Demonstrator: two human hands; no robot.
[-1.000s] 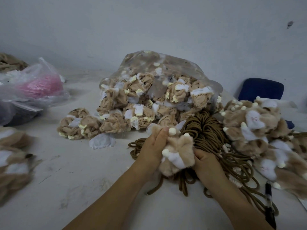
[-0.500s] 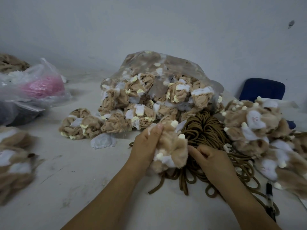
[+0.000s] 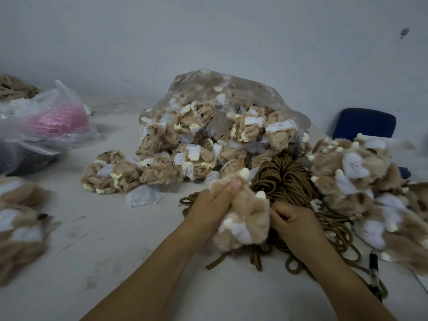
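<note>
A clear plastic bag holds tan inside-out plush skins. The left hand grips 1 tan plush piece with curled fingers; the right hand pinches its edge over the brown cord.

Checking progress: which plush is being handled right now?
The tan plush over the brown cord, held by the left hand and pinched by the right hand. The others lie in heaps or in the clear bag.

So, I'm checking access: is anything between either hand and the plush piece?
Nothing visible. The left hand grips the plush piece at its upper left, and the right hand pinches its right edge. The brown cord lies behind it, not between.
</note>
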